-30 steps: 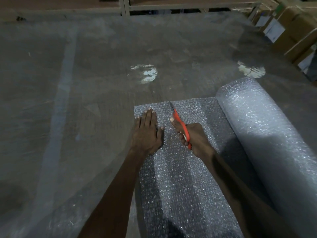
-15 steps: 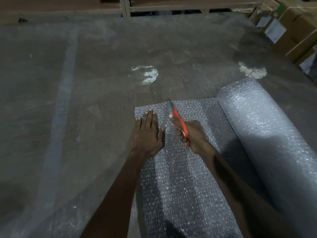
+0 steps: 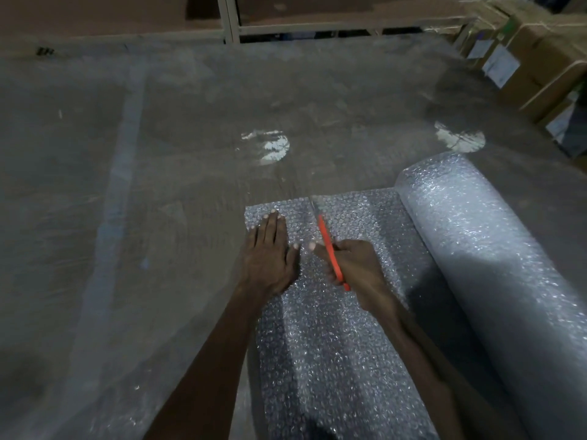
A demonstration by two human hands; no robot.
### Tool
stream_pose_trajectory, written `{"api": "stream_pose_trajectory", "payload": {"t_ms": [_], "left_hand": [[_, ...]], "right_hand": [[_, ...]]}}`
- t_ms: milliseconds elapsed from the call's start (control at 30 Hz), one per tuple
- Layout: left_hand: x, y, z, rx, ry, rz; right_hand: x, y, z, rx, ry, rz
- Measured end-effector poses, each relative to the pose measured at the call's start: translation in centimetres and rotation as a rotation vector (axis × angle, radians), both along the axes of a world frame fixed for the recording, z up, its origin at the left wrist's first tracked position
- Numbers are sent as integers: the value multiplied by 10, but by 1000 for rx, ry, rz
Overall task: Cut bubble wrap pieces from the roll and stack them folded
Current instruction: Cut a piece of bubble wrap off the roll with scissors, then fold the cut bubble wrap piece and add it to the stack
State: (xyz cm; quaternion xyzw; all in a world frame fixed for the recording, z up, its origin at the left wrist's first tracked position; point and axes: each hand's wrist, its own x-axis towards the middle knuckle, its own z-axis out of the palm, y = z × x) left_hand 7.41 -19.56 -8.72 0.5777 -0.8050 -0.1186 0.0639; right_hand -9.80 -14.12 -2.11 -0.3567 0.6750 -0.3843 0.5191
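A big roll of bubble wrap (image 3: 482,249) lies on the floor at the right, with a sheet (image 3: 359,217) unrolled from it toward the left. My left hand (image 3: 270,252) presses flat on the sheet's left part, fingers straight. My right hand (image 3: 352,268) grips an orange-handled cutter (image 3: 330,249) whose blade tip reaches the sheet's far edge. A thin cut line runs along the blade between my two hands.
A large clear plastic film (image 3: 95,281) covers the concrete floor at the left and ahead. Stacked cardboard boxes (image 3: 533,58) stand at the far right. A metal shelf frame (image 3: 228,20) runs along the back.
The cutter's blade has slid a little farther away along the sheet, to its far edge. My left hand stays pressed in place.
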Motion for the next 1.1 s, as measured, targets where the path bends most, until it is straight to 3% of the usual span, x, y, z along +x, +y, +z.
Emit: {"api": "stream_pose_trajectory", "payload": {"t_ms": [200, 400, 600, 867, 1100], "left_hand": [[24, 29, 4, 0, 78, 50], [26, 100, 16, -41, 203, 39], [22, 169, 3, -43, 198, -37], [12, 229, 8, -23, 73, -38], [25, 255, 0, -29, -92, 35]], "right_hand": [[-3, 65, 17, -122, 135, 19], [-13, 110, 27, -225, 693, 0], [-24, 125, 8, -170, 1050, 138], [-27, 138, -16, -191, 1155, 275], [-10, 169, -40, -637, 1077, 237]]}}
